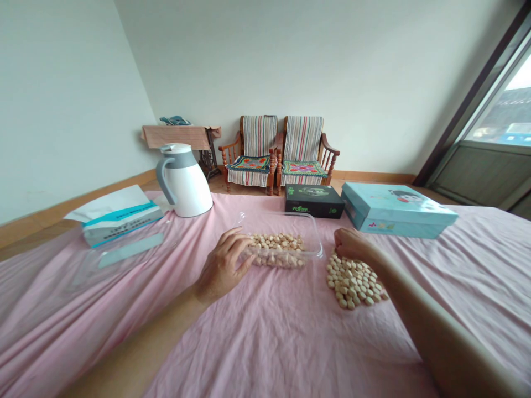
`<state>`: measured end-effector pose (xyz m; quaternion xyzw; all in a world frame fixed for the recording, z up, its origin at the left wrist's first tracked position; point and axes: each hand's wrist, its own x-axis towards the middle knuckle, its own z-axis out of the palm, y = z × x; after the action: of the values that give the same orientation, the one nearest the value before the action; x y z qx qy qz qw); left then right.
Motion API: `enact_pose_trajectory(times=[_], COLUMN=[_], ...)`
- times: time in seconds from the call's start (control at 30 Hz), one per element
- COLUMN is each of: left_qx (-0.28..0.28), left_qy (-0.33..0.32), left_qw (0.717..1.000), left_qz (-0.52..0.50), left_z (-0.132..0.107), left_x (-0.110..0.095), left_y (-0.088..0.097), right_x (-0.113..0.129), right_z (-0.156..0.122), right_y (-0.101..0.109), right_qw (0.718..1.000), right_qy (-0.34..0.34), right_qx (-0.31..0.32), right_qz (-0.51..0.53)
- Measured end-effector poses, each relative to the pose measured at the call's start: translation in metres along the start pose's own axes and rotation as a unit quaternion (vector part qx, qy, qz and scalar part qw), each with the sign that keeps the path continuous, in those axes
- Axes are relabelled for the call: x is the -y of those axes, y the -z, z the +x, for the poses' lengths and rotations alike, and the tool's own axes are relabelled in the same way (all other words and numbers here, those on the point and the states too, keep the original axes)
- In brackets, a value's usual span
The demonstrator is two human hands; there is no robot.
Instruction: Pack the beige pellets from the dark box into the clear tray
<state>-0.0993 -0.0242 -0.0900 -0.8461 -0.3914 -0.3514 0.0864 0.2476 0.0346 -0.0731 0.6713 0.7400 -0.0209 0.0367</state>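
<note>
A clear plastic box (317,243) stands on the pink cloth with a layer of small pale, nut-like pieces (282,243) inside. My left hand (226,262) grips its left end, with the thumb at the near side and the fingers over the rim. To the right of the box lies a loose pile of the same pale pieces (354,284). My right hand (350,244) is at the far edge of this pile, fingers curled closed. Whatever those fingers hold is hidden.
A white and grey jug (188,185) stands back left, beside a tissue pack (122,218). A clear plastic lid (130,251) lies in front of them. Behind the box are a black box (313,202) and a light blue box (394,210). Two chairs (259,146) stand by the wall.
</note>
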Motion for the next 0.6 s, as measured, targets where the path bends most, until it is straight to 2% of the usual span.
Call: enact_pose_trajectory(times=[0.07,0.13,0.2,0.27,0.3,0.33,0.37,0.4,0.43,0.5,0.53,0.6], left_qx=[0.001,0.000,-0.002,-0.007,-0.009,-0.011,-0.012,-0.012,-0.012,-0.008,-0.007,-0.004], left_qy=[0.000,-0.001,-0.002,-0.005,-0.007,-0.009,-0.010,-0.012,-0.012,-0.010,-0.009,-0.007], left_qw=[1.000,1.000,1.000,1.000,1.000,1.000,1.000,1.000,1.000,1.000,1.000,1.000], left_qz=[0.001,0.004,0.005,0.007,0.007,0.008,0.008,0.008,0.008,0.009,0.009,0.009], left_z=[0.000,0.000,0.000,0.001,0.001,0.001,0.001,0.001,0.001,0.001,0.001,0.000], left_x=[0.000,0.000,-0.001,-0.001,-0.001,-0.001,-0.001,-0.001,-0.001,-0.001,-0.001,0.000], left_y=[-0.001,-0.001,-0.001,-0.001,-0.001,-0.001,0.000,0.000,0.000,0.000,0.000,0.000], right_x=[0.001,0.006,0.017,0.031,0.036,0.040,0.041,0.040,0.037,0.027,0.021,0.011], right_z=[-0.001,-0.006,-0.013,-0.021,-0.024,-0.026,-0.026,-0.026,-0.024,-0.019,-0.016,-0.011], right_y=[0.005,0.015,0.027,0.040,0.044,0.048,0.049,0.049,0.046,0.036,0.030,0.016], right_qw=[0.997,0.980,0.938,0.867,0.836,0.817,0.812,0.825,0.850,0.919,0.950,0.987], right_qy=[-0.022,-0.009,0.053,0.140,0.162,0.170,0.166,0.149,0.129,0.087,0.076,0.055], right_qx=[-0.060,-0.145,-0.202,-0.200,-0.193,-0.193,-0.196,-0.204,-0.210,-0.197,-0.168,-0.097], right_qz=[0.044,0.134,0.276,0.435,0.488,0.516,0.524,0.506,0.465,0.331,0.251,0.117])
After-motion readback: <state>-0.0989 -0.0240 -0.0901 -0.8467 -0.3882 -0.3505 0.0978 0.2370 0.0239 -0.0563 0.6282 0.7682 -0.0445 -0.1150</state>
